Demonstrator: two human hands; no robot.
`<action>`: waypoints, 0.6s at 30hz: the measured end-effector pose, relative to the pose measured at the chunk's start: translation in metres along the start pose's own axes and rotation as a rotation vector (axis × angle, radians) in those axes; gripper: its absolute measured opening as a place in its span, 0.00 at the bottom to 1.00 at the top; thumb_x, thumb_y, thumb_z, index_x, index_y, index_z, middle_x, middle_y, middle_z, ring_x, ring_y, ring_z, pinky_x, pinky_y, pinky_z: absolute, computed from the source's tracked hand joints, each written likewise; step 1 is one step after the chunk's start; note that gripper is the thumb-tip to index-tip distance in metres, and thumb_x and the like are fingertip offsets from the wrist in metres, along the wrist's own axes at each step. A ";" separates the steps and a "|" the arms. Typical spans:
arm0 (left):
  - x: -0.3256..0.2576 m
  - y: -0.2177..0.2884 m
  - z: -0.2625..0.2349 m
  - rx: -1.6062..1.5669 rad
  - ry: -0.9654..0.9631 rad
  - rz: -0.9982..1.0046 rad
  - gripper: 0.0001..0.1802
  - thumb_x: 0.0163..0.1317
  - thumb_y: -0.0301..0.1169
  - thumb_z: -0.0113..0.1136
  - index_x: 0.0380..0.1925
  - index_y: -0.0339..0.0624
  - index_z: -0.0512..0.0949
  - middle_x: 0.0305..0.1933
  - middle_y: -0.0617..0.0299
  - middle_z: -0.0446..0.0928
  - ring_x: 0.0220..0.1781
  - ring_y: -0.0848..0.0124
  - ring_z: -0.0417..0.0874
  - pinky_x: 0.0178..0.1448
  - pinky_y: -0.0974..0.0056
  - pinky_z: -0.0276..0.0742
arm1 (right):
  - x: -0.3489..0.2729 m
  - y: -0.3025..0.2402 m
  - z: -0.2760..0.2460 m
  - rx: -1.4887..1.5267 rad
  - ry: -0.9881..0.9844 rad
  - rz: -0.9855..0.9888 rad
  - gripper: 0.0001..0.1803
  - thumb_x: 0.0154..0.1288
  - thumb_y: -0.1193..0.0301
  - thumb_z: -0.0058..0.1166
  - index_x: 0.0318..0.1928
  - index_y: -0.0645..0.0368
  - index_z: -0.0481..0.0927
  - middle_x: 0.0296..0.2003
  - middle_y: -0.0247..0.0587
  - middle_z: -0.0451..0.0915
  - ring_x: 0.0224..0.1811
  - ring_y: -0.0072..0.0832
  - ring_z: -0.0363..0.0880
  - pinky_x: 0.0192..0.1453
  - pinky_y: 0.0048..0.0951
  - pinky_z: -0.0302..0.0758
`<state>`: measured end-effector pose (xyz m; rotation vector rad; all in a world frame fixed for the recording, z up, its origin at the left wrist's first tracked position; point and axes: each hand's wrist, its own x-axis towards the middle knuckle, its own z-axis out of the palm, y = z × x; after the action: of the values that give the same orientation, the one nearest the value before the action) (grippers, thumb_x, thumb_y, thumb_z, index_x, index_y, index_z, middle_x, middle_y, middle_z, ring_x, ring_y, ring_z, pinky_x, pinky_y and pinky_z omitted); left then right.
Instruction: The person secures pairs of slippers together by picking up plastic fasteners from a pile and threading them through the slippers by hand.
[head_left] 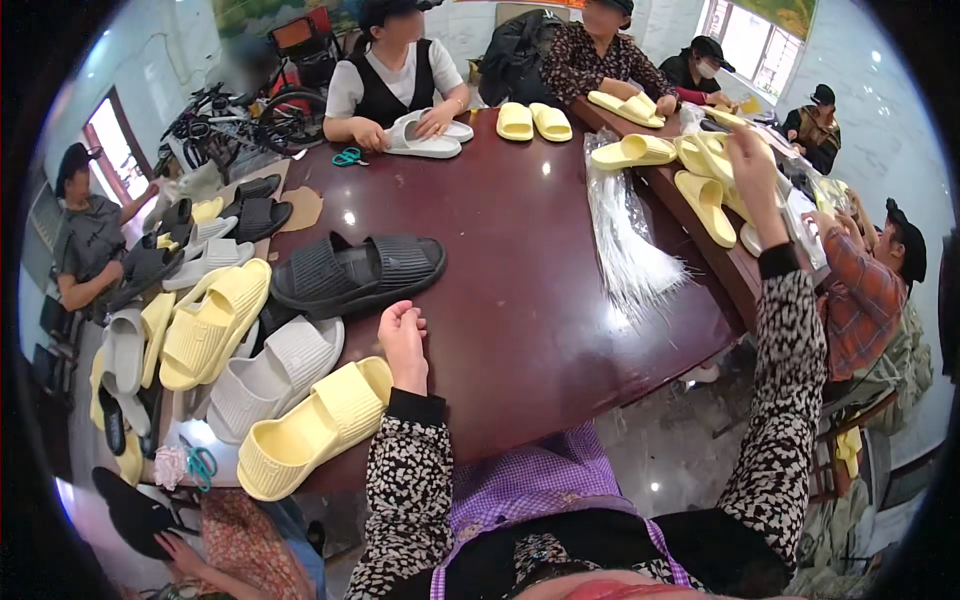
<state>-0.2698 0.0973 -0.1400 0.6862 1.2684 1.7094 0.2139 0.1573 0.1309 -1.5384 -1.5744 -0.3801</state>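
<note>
My left hand is above the near part of the table, fingers curled in, with nothing showing in them. It is just right of a yellow slipper and below the toe of a black slipper. A grey slipper lies between those two. My right arm stretches far to the right, and my right hand is closed at the edge of a tilted yellow slipper among several others. The hand partly covers this slipper. A single yellow slipper lies just left of it.
A bundle of clear plastic strips hangs along the right of the dark red table. Teal scissors lie at the far side, another teal pair near left. Several co-workers sit around, one holding grey slippers. More slippers are piled left.
</note>
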 end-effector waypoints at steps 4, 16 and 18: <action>-0.006 0.009 -0.001 0.032 -0.020 0.010 0.09 0.64 0.25 0.53 0.44 0.38 0.76 0.36 0.63 0.79 0.30 0.78 0.77 0.32 0.73 0.74 | -0.071 -0.105 0.006 0.434 -0.170 -0.185 0.12 0.69 0.77 0.49 0.50 0.65 0.79 0.40 0.41 0.82 0.45 0.24 0.80 0.51 0.24 0.75; -0.122 0.208 0.056 -0.290 -0.964 0.651 0.35 0.64 0.38 0.62 0.66 0.36 0.60 0.50 0.48 0.77 0.49 0.66 0.79 0.55 0.64 0.75 | -0.132 -0.241 -0.087 0.824 -0.362 -1.022 0.10 0.56 0.80 0.54 0.41 0.62 0.79 0.34 0.45 0.80 0.33 0.36 0.77 0.42 0.41 0.73; -0.151 0.248 0.074 -0.228 -1.043 0.762 0.48 0.61 0.48 0.62 0.71 0.35 0.49 0.48 0.42 0.75 0.43 0.62 0.76 0.50 0.61 0.74 | -0.132 -0.249 -0.085 0.892 -0.313 -0.998 0.07 0.58 0.78 0.54 0.39 0.61 0.79 0.33 0.44 0.80 0.32 0.36 0.77 0.39 0.40 0.73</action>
<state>-0.2177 -0.0259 0.1285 1.7531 0.0551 1.5838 -0.0031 -0.0377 0.1682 -0.0705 -2.2461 0.0756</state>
